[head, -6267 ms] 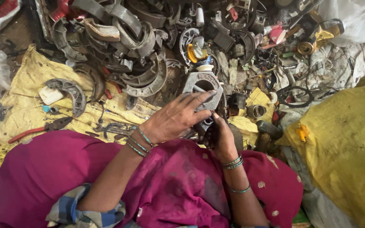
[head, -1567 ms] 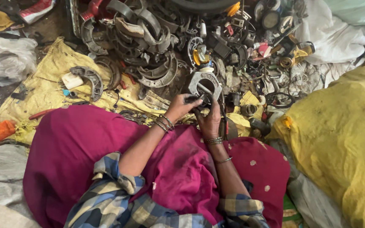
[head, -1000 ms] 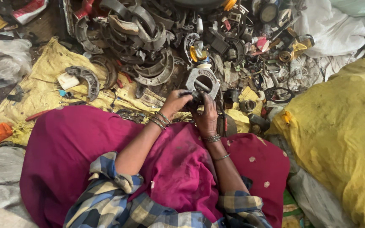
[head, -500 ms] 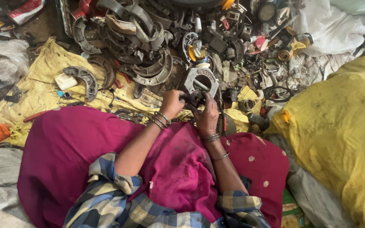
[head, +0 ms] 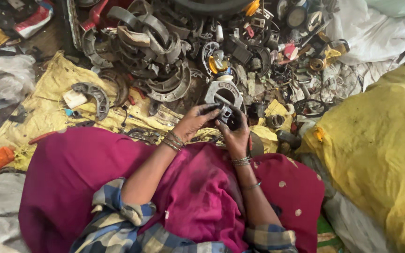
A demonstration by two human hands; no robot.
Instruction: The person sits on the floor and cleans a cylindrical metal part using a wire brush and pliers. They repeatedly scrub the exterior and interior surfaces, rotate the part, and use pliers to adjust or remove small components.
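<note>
A heap of curved grey metal brake shoes (head: 158, 70) lay on crumpled yellow sheeting (head: 55, 100), beyond the magenta cloth lap (head: 90, 173); a bulging yellow plastic sack (head: 376, 145) sat right.

Both hands meet ahead — left hand (head: 194, 122), right hand (head: 233, 132) (fingers curled).

Dull grey metal part (head: 224, 92), matt magenta cloth (head: 202, 197), yellow sack (head: 380, 150), perhaps woven plastic

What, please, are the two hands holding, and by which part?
Both the left hand and right hand hold one small dark metal part between their fingertips, by its sides; its exact kind cannot be told.
</note>
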